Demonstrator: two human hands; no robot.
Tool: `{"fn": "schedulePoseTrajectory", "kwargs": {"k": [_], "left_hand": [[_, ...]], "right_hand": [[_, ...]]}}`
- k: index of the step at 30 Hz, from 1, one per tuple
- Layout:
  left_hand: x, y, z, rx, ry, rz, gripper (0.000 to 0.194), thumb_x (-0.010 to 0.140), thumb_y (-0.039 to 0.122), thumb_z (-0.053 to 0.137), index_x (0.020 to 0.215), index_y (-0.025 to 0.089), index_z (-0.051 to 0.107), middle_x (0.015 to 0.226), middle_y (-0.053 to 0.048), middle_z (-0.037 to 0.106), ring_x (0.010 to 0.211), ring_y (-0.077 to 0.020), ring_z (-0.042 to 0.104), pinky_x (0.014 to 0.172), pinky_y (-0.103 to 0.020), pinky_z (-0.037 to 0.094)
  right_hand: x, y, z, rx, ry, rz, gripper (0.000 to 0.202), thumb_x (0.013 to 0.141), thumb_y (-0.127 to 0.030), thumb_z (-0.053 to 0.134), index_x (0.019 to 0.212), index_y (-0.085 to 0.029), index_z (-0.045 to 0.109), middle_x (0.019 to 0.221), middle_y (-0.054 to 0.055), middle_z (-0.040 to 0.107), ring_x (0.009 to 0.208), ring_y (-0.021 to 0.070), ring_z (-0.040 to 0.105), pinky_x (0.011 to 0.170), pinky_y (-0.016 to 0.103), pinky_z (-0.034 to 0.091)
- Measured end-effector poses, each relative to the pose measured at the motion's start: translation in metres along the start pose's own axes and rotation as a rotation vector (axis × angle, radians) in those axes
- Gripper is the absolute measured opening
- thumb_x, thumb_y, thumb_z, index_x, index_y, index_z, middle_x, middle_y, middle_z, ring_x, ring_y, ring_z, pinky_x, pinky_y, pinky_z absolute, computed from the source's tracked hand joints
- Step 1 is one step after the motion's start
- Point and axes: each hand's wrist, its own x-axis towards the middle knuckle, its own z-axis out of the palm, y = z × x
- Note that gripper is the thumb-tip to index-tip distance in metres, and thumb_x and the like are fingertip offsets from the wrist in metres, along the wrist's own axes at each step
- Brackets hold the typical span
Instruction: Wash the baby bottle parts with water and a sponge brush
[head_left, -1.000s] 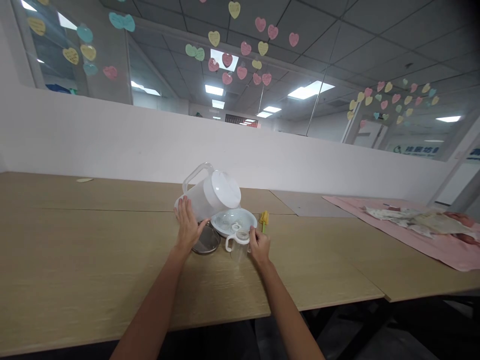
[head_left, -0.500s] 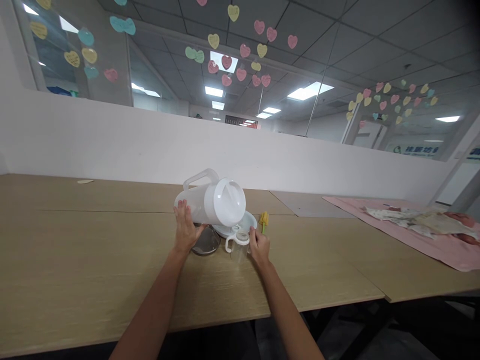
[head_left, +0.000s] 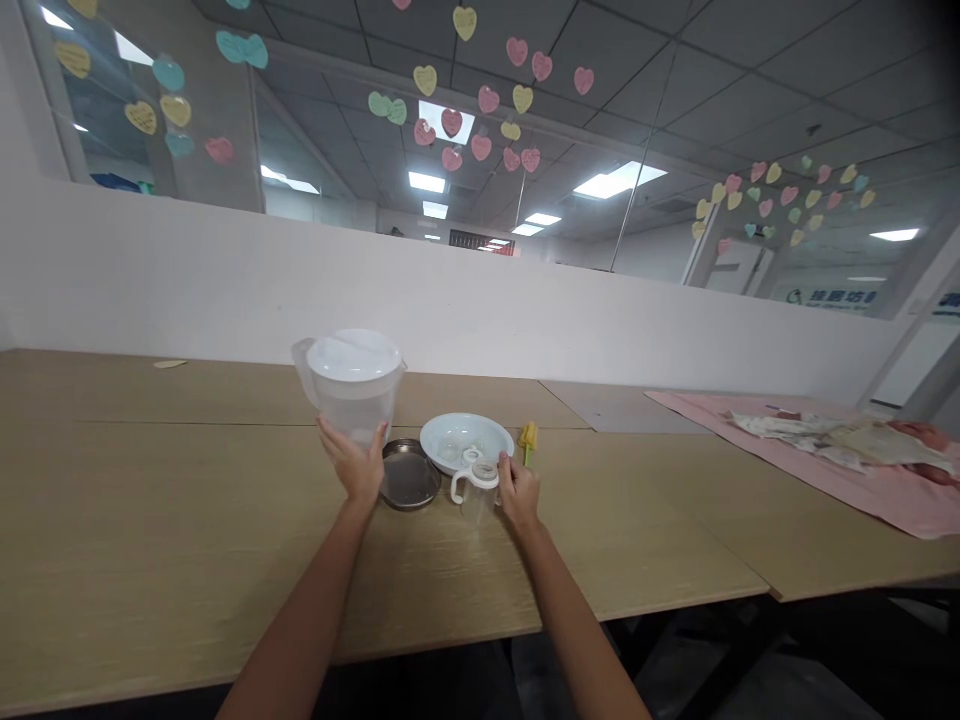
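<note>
While upright, white-lidded pitcher (head_left: 351,385) clasped low by left hand (head_left: 351,462) fingers, right hand (head_left: 517,492) fingers round clear cup (head_left: 477,488)

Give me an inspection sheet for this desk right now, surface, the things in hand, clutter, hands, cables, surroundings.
Surface: light wooden table, several tops butted together.
Things in hand: white lidded pitcher, upright, held from below; small clear cup with a white handle, standing on the table.
Clutter: round metal dish; white bowl with small pieces inside; yellow brush; pink cloth with papers at far right.
Hands: left hand grips the pitcher's base; right hand touches the cup, fingers at its rim.
Cables: nothing seen.
Surroundings: white partition wall; glass above with paper hearts; ceiling lights on.
</note>
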Motion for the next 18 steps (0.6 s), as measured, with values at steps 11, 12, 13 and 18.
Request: {"fn": "schedulePoseTrajectory", "kwargs": {"k": [11, 12, 13, 18], "left_hand": [[0.0005, -0.0024, 0.0003, 0.027, 0.061, -0.144, 0.109, 0.075, 0.061, 0.062, 0.15, 0.006, 0.004, 0.152, -0.029, 0.016, 0.142, -0.0384, 0.016, 0.113, -0.057, 0.018], [0.0002, -0.0024, 0.0001, 0.027, 0.055, -0.137, 0.109, 0.076, 0.061, 0.061, 0.15, 0.006, 0.004, 0.152, -0.029, 0.016, 0.142, -0.0382, 0.015, 0.113, -0.057, 0.017], [0.0002, -0.0029, 0.0001, 0.028, 0.054, -0.13, 0.109, 0.076, 0.062, 0.061, 0.15, 0.006, 0.004, 0.152, -0.029, 0.015, 0.142, -0.038, 0.015, 0.113, -0.057, 0.016], [0.0022, -0.0109, 0.004, 0.042, 0.074, -0.158, 0.11, 0.073, 0.063, 0.063, 0.149, 0.004, 0.008, 0.15, -0.032, 0.018, 0.141, -0.04, 0.016, 0.112, -0.058, 0.017]], "right_hand": [[-0.0004, 0.0042, 0.0003, 0.018, -0.023, 0.038, 0.055, 0.091, -0.058, 0.029, 0.051, -0.023, 0.043, 0.046, 0.001, 0.046, 0.046, 0.015, 0.042, 0.05, 0.029, 0.027], [-0.0003, 0.0042, 0.0002, 0.017, -0.027, 0.04, 0.055, 0.091, -0.057, 0.029, 0.051, -0.023, 0.043, 0.046, 0.001, 0.046, 0.046, 0.0152, 0.042, 0.05, 0.029, 0.027], [-0.0003, 0.0042, 0.0, 0.017, -0.028, 0.041, 0.055, 0.091, -0.057, 0.029, 0.051, -0.023, 0.043, 0.047, 0.001, 0.046, 0.047, 0.0153, 0.042, 0.05, 0.029, 0.027], [-0.0009, 0.0035, -0.0003, 0.022, -0.021, 0.027, 0.054, 0.091, -0.056, 0.029, 0.052, -0.023, 0.046, 0.048, 0.002, 0.049, 0.048, 0.016, 0.045, 0.051, 0.029, 0.03]]}}
